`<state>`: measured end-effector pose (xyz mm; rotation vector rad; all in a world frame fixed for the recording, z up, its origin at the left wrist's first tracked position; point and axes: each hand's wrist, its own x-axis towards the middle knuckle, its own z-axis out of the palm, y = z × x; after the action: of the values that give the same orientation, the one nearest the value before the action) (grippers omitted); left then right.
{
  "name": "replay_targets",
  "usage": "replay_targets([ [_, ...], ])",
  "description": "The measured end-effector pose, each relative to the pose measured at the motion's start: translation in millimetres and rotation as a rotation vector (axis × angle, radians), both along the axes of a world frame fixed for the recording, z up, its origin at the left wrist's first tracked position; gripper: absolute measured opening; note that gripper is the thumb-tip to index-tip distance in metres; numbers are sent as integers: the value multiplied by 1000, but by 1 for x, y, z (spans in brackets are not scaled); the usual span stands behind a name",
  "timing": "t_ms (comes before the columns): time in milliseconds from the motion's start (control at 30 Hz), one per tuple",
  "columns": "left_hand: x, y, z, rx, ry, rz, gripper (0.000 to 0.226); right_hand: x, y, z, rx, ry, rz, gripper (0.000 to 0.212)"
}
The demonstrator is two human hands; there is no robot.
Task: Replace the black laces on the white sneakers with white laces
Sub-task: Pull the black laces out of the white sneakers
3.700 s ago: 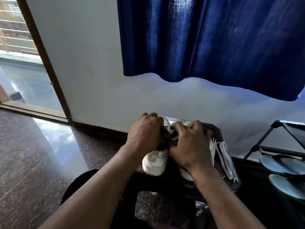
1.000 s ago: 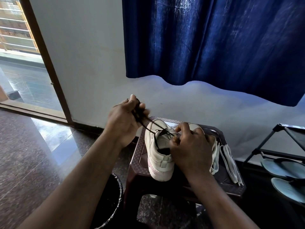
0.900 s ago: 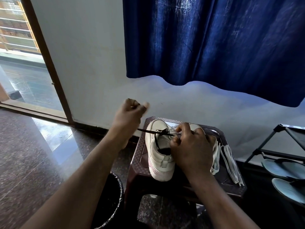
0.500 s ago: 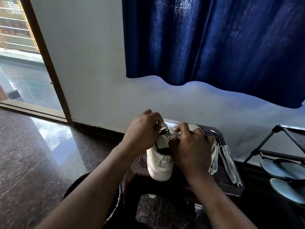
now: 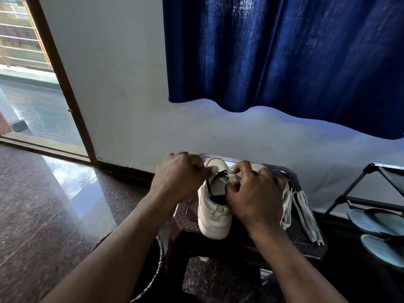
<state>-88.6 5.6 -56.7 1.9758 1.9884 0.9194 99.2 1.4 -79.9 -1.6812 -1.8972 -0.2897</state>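
Two hands work on a white sneaker point(image 5: 213, 213) on a dark stool point(image 5: 306, 248).

Closest, a round black bin point(image 5: 153, 270) sits on the shiny stone floor point(image 5: 43, 204), just left of the stool. The sneaker stands with its heel at the stool's front edge; it looks smooth and soft, and a thin black lace point(image 5: 220, 174) crosses its top. The left hand point(image 5: 179, 173) pinches that lace. The right hand point(image 5: 253, 193) curls its fingers on the sneaker's top and holds it. Flat white laces point(image 5: 306, 213) lie loose near the stool's right edge. A rack point(image 5: 354, 189) with slippers stands close on the right; the floor on the left is open. Behind are a pale wall point(image 5: 131, 106) and a blue curtain point(image 5: 284, 57).
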Motion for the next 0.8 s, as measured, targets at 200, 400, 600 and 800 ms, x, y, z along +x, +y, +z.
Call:
replay_targets([
  [200, 7, -6, 14, -106, -6, 28, 43, -1, 0, 0, -18, 3, 7, 32],
  [400, -1, -11, 33, -471, -756, -138, 19, -1, -1, 1, -23, 19, -2, 27],
  [600, -4, 1, 28, -106, -1364, 30, 11, -2, -2, 3, -12, 25, 4, 26],
  [800, -11, 11, 2, -15, -709, 183, 21, -3, -2, 0, 17, 14, -14, 27],
])
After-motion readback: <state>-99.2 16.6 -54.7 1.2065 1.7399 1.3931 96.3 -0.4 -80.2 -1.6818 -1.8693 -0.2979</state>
